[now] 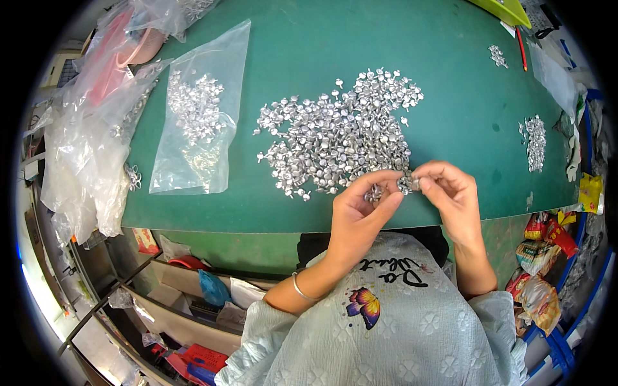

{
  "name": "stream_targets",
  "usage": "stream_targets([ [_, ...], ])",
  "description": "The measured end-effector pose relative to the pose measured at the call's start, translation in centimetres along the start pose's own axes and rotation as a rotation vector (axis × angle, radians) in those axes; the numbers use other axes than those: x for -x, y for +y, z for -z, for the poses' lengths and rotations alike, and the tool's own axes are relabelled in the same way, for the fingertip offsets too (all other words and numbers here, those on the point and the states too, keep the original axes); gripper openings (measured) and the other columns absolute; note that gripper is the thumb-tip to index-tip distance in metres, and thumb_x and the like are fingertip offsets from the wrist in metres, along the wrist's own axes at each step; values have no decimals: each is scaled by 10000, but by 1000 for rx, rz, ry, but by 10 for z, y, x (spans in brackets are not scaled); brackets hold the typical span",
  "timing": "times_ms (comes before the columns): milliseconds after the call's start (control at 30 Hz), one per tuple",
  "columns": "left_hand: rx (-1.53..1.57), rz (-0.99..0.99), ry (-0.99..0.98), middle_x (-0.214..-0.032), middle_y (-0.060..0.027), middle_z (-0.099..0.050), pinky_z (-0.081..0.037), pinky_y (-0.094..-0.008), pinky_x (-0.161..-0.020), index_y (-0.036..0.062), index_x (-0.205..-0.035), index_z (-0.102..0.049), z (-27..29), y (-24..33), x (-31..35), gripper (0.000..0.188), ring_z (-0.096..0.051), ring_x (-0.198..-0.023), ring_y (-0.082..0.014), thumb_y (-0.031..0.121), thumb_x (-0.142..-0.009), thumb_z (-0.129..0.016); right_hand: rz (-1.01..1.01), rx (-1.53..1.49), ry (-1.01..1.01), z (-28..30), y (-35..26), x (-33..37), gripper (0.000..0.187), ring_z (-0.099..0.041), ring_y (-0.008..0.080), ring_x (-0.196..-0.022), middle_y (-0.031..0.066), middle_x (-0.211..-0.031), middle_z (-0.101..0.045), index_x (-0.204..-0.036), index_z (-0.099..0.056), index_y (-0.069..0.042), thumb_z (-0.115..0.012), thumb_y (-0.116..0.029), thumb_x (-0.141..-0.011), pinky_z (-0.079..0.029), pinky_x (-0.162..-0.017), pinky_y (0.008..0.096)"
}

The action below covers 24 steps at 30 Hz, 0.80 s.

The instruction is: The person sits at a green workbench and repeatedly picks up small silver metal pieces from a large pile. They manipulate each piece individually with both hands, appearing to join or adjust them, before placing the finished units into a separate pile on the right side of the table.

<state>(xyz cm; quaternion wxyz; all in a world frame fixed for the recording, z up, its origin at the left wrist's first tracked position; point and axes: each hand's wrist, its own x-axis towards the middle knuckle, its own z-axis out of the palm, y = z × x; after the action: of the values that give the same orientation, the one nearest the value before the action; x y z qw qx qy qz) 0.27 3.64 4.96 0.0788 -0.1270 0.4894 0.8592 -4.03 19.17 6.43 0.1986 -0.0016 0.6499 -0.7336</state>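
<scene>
A broad heap of small silvery metal pieces with round heads and short stems (341, 135) is spread over the green tabletop (450, 77). At its near right edge my two hands meet. My left hand (364, 212) is curled round several of the metal pieces (373, 193), with more between its thumb and forefinger. My right hand (454, 199) pinches a small metal piece (415, 184) by thumb and forefinger, close to the left fingertips. Left of the heap lies a clear plastic bag (199, 122) partly filled with similar metal pieces.
More clear bags (87, 148) and a pink basket (145, 48) crowd the left side. Small piles of metal pieces (535, 143) lie at the right, near a red pencil (521, 50). A yellow-green tray (505, 9) stands at the far right. Below the table, left, are drawers (187, 280).
</scene>
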Motion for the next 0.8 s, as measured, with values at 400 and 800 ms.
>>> stream_targets([
  [400,-56,-97,-110,-902,-38,-555,-359,-162,-555,-22,-921,-617,-7,14,0,167,-479,-732,-46,-90,-769,-601,158,-23,-33,-6,-13,18,140,-506,112,-757,80,-847,-600,-899,-609,45,-602,83,-765,-388,-676,236],
  [800,27,-93,-142,-914,-43,-579,-341,-157,-534,-27,-889,-611,-7,13,5,147,-457,-686,-15,-95,-758,-613,200,37,-15,-11,-19,24,144,-508,131,-743,92,-831,-611,-885,-613,40,-613,85,-748,-388,-662,245],
])
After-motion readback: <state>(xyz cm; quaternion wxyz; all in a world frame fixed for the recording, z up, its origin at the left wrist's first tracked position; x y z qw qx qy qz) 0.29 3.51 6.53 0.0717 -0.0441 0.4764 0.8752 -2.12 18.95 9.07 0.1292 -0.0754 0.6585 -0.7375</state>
